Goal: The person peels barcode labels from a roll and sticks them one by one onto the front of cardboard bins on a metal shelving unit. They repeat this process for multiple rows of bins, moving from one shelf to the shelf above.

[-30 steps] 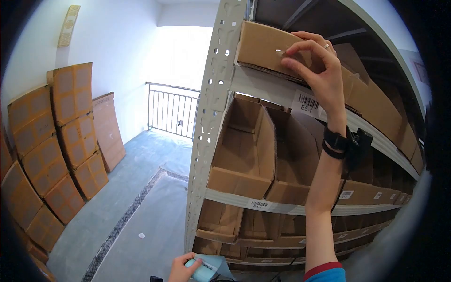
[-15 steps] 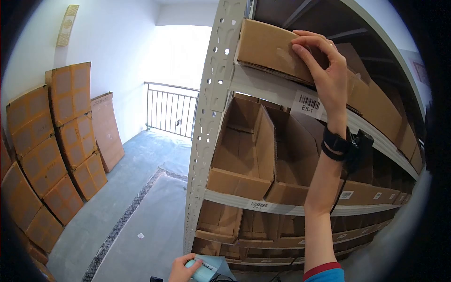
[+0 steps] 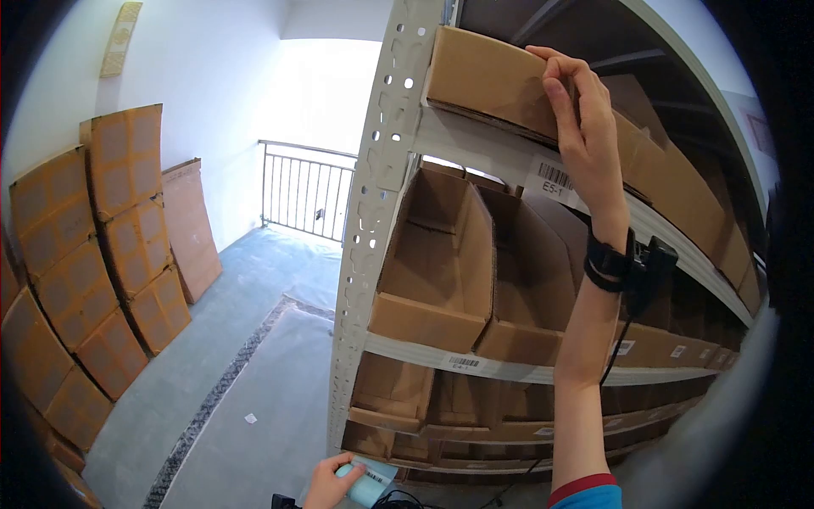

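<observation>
Nearest me at the bottom of the head view, the left hand (image 3: pixel 329 483) grips a pale blue packet (image 3: pixel 366 494), its thumb across the top beside a barcode; black cables (image 3: pixel 400 501) lie just to the right. The right arm reaches up from a blue sleeve (image 3: pixel 587 496) with a red cuff, wearing a black wrist strap (image 3: pixel 604 261) with a device attached. At its end, the right hand (image 3: pixel 589 131) is at the top edge of a cardboard box (image 3: pixel 483 76) on the upper shelf — fingers bent, thumb in front; I cannot tell whether they pinch the rim or merely rest there. Over the last second I have seen the thumb and fingertips draw rightward across the box's front, so more of that face shows, while the box keeps its place and the packet remains in the left hand, away from the shelf. Below the box is a label (image 3: pixel 555 176) reading E5-1, then open cardboard bins (image 3: pixel 428 321) in rows behind a perforated metal upright (image 3: pixel 394 110). Farther off, taped cardboard (image 3: pixel 127 161) stands along the left wall — and beyond it, a metal railing (image 3: pixel 297 191) before bright light.
</observation>
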The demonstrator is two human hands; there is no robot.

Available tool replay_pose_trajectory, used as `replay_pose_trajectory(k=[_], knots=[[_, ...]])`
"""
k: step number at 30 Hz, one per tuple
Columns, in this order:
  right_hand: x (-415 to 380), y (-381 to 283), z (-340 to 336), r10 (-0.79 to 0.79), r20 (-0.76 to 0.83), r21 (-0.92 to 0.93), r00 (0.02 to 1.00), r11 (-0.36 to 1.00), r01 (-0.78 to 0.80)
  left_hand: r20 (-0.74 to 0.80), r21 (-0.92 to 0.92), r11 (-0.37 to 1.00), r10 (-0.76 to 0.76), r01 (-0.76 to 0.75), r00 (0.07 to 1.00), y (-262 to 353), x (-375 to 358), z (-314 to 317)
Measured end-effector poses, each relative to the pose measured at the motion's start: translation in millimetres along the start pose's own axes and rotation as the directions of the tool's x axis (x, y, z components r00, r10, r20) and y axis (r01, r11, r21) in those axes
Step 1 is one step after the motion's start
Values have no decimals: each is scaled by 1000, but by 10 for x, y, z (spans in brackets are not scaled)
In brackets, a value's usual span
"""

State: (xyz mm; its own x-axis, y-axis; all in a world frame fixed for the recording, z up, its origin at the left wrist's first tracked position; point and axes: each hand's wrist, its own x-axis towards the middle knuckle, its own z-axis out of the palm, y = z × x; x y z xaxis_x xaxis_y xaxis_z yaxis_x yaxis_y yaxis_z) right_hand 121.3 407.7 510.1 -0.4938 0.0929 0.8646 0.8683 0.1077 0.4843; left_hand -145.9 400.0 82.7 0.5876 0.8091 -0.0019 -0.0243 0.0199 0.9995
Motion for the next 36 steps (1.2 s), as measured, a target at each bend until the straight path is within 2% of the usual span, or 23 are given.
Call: replay_pose_trajectory(k=[6,9,12,15,18,21,24,27,30,33,36], knots=[[4,-104,-22,-67,14,-207,998,976,68,69,-11,1000,3,-3,998,-161,32,26],[23,-159,-23,-56,44,-227,997,972,65,30,-10,1000,14,-13,999,-204,17,60],[13,-99,55,-22,21,-127,1000,992,24,21,-11,1000,10,-10,1000,-353,47,62],[31,-89,119,-36,-42,-219,998,975,26,27,30,998,52,-52,998,-358,66,52],[34,-90,123,-44,-52,-314,998,949,25,42,72,997,19,-22,999,-366,64,36],[42,-55,134,-68,-59,-331,996,943,45,39,85,996,2,-5,999,-288,35,38],[55,-44,151,-61,-57,-344,996,938,38,-9,69,997,43,-42,999,-597,83,67],[78,-56,160,-57,-61,-346,997,938,33,-62,134,991,19,-10,998,-1030,152,59],[93,-47,170,-76,-59,-367,995,929,49,-74,92,996,7,0,997,-1141,174,44],[99,-54,136,-51,-18,-365,999,930,41,-58,59,998,-22,26,998,-963,135,14],[97,13,161,55,-127,-56,990,996,-63,-23,83,995,-48,50,999,-931,146,-27]])
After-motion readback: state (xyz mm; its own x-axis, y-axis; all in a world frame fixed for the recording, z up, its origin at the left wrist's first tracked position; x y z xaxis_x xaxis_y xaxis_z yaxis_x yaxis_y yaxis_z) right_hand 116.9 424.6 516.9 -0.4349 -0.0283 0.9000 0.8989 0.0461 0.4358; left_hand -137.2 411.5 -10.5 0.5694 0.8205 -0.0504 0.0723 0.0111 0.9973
